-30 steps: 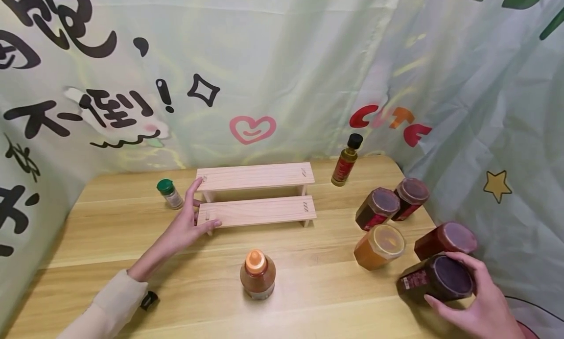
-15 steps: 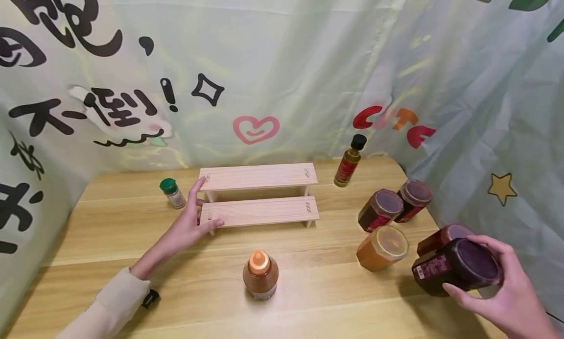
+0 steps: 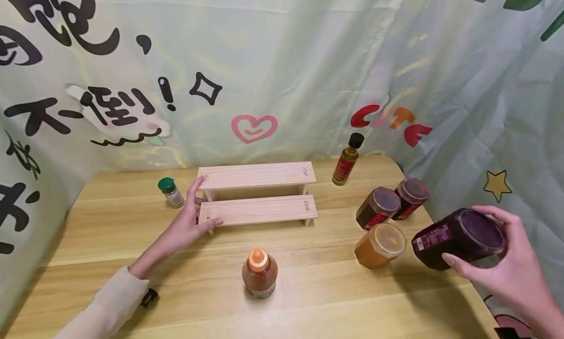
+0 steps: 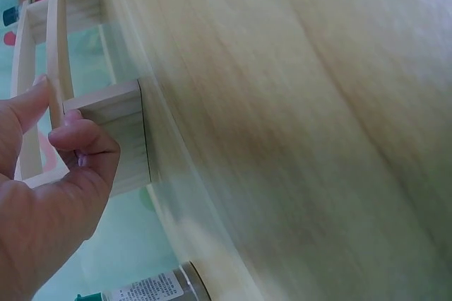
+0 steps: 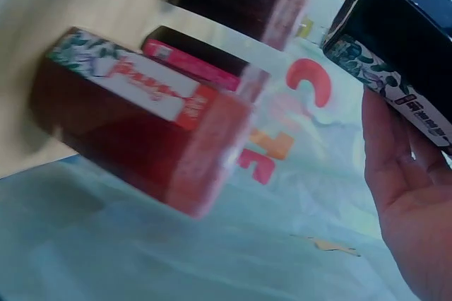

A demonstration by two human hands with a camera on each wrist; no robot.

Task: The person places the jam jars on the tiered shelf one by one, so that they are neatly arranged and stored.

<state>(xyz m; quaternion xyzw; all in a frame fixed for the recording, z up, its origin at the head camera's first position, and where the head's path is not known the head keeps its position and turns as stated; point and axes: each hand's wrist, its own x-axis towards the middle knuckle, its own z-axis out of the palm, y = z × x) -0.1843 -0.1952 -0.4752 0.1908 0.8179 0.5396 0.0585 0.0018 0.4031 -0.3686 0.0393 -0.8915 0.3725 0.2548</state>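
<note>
My left hand (image 3: 191, 221) grips the left end of a two-step wooden rack (image 3: 257, 209). Its thumb lies on the lower board and its index finger reaches the upper one; in the left wrist view other fingers curl round the board's end. At the right, my right hand (image 3: 511, 260) holds a dark jar (image 3: 458, 236) with a purple label, tilted and raised off the table. In the right wrist view a red jar (image 5: 141, 124) stands near it; the held jar hides that one in the head view.
An amber jar (image 3: 380, 246) and two dark red jars (image 3: 378, 207) stand on the table's right side. An oil bottle (image 3: 346, 162) is behind them. An orange-capped sauce bottle (image 3: 260, 275) stands in front of the rack, a green-capped shaker (image 3: 172, 193) left of it. Curtains border the table.
My right hand has lifted the dark jar from the table and carried it right and upward, in front of the red jar. My left hand stays on the rack.
</note>
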